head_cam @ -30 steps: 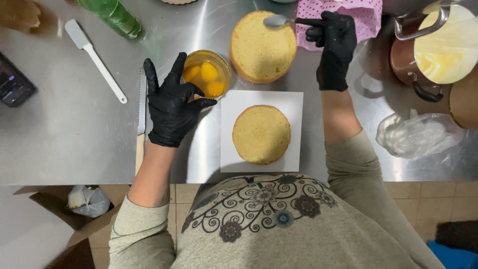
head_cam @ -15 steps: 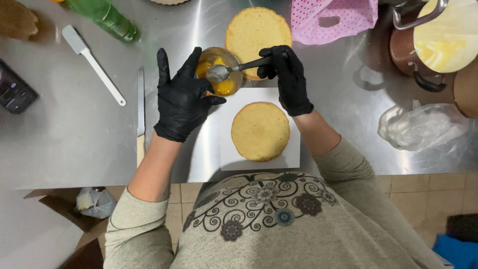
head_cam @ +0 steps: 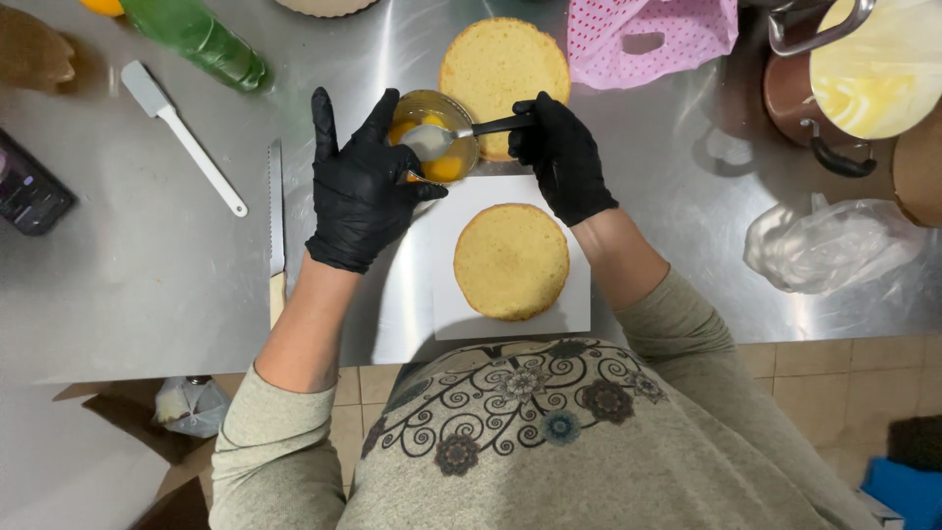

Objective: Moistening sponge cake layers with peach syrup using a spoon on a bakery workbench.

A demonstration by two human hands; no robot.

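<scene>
Both hands wear black gloves. My left hand (head_cam: 361, 182) grips the near side of a small glass bowl (head_cam: 441, 135) of yellow fruit pieces in syrup, fingers spread upward. My right hand (head_cam: 562, 157) holds a metal spoon (head_cam: 453, 135) by its handle, its bowl dipped over the glass bowl. A round sponge cake layer (head_cam: 511, 260) lies on a white square board (head_cam: 579, 304) just below both hands. A second sponge layer (head_cam: 502, 61) lies on the steel table behind the bowl.
A serrated knife (head_cam: 276, 221) and a white spatula (head_cam: 186, 137) lie to the left, with a green bottle (head_cam: 201, 39) behind. A pink dotted cloth (head_cam: 653, 34), a brown pot with cream (head_cam: 863, 74) and crumpled plastic wrap (head_cam: 829, 245) sit at right. A dark device (head_cam: 29, 191) sits far left.
My right hand carried the spoon from above the far sponge layer down to the glass bowl. My left hand closed around the bowl's near side.
</scene>
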